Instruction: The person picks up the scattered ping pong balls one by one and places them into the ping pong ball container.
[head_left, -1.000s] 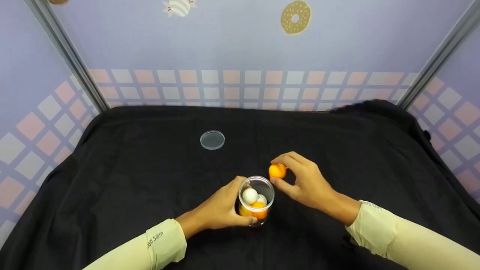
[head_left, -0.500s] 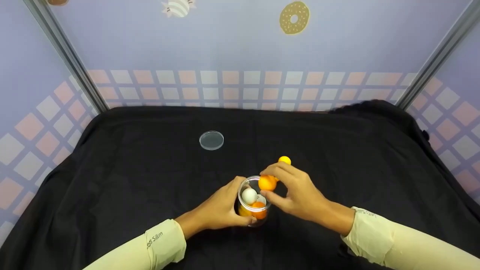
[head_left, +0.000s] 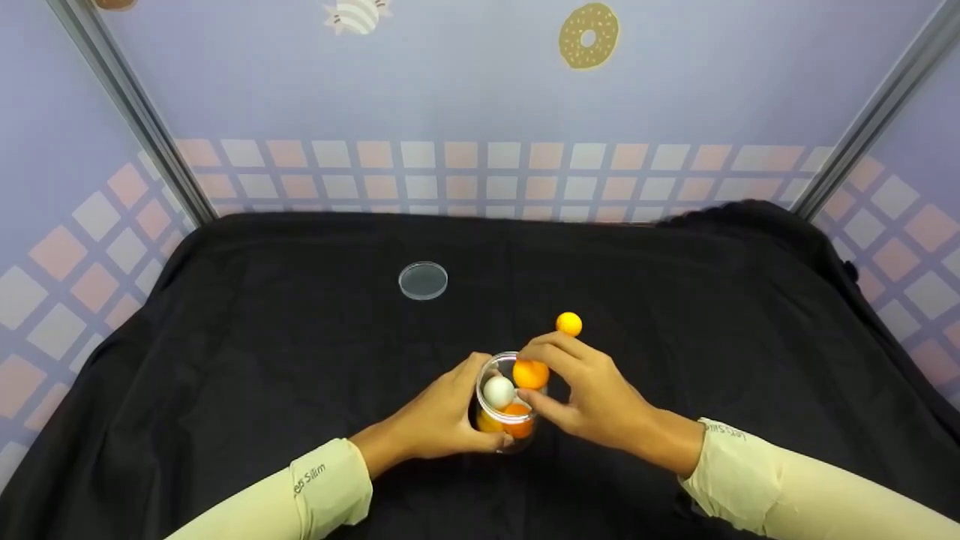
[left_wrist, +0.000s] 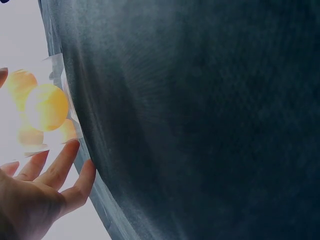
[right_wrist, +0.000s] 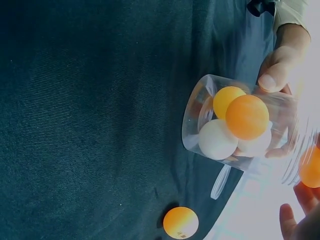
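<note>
My left hand [head_left: 442, 416] grips a clear plastic jar [right_wrist: 192, 125] by its side, thumb in front. Inside lie white table tennis balls [head_left: 499, 391] and orange ones [right_wrist: 247, 117], one yellower than the other. My right hand [head_left: 596, 390] pinches an orange table tennis ball [head_left: 531, 373] between thumb and fingers at the jar's open mouth. Another orange ball [head_left: 569, 324] rests on the black cloth just behind the right hand; the right wrist view shows this loose ball [right_wrist: 180, 222] too. Glare washes out much of the jar in the left wrist view.
A round clear lid [head_left: 423, 280] lies flat on the cloth, behind and left of the jar. Black cloth [head_left: 262, 337] covers the table. Purple patterned panels [head_left: 480, 90] stand at the back and both sides.
My right hand has moved left and nearer, bringing its orange ball from beside the jar to over its mouth. The loose ball behind has come into sight. The left hand holds still.
</note>
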